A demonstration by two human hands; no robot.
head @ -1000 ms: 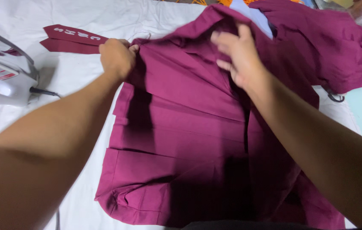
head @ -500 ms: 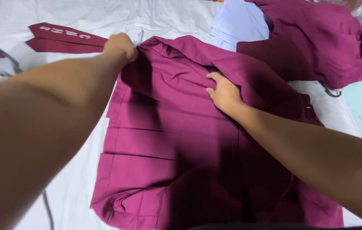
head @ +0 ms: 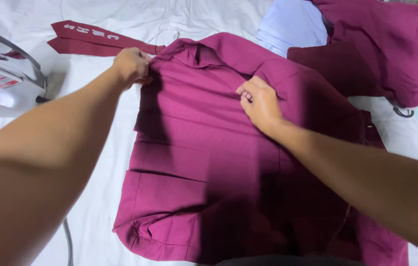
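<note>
A magenta shirt (head: 204, 162) lies spread on a white sheet (head: 96, 167), collar at the far end. My left hand (head: 131, 65) grips the shirt's upper left edge near the collar. My right hand (head: 259, 101) pinches a fold of the same shirt's fabric near the middle right, just below the collar. Both forearms reach across the garment from the near side.
A white clothes iron (head: 0, 81) stands at the left edge with its cord (head: 67, 241) trailing toward me. A dark red strip with white letters (head: 91, 39) lies beyond my left hand. More magenta clothing (head: 391, 49) and a pale blue garment (head: 292, 27) sit at the far right.
My right hand slid from the far right part of the shirt toward its middle and now pinches the fabric. My left hand stayed gripping the upper left edge.
</note>
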